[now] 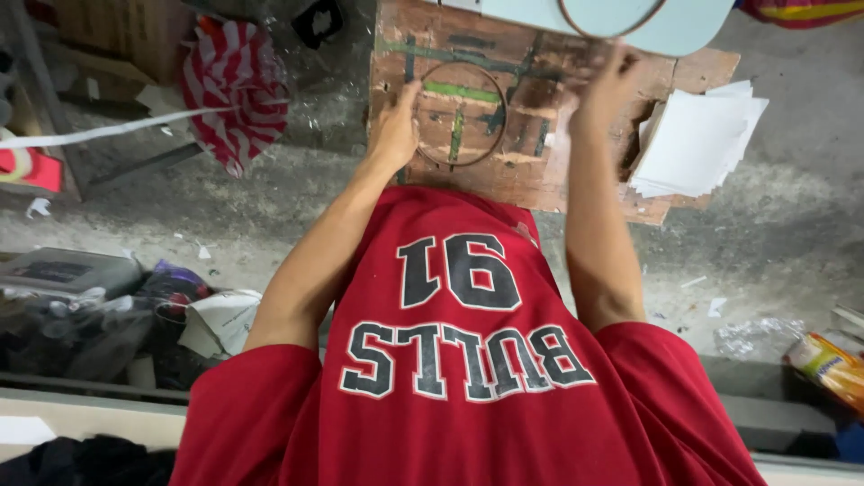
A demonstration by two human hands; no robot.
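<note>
Hoop (pixel 460 114), thin and round, lies flat on the worn wooden board (pixel 540 171) in the upper centre of the frame, with green and dark paint strokes showing through its opening. Left hand (pixel 396 129) sits at the hoop's left rim, fingers curled down against it and thumb raised along the edge; it touches the ring, though whether it truly pinches it I cannot tell. Right hand (pixel 605 85) is up and to the right of the hoop, apart from it, fingers spread and pressing at the lower edge of a pale blue sheet (pixel 684 27) that carries a second ring (pixel 612 22) at the top edge of the frame. Left hand is thus the nearer to the hoop. Both forearms run straight up the frame from a red jersey (pixel 468 360), elbows bent low. White paper stack (pixel 697 139) rests on the board's right end, just right of the right wrist.
</note>
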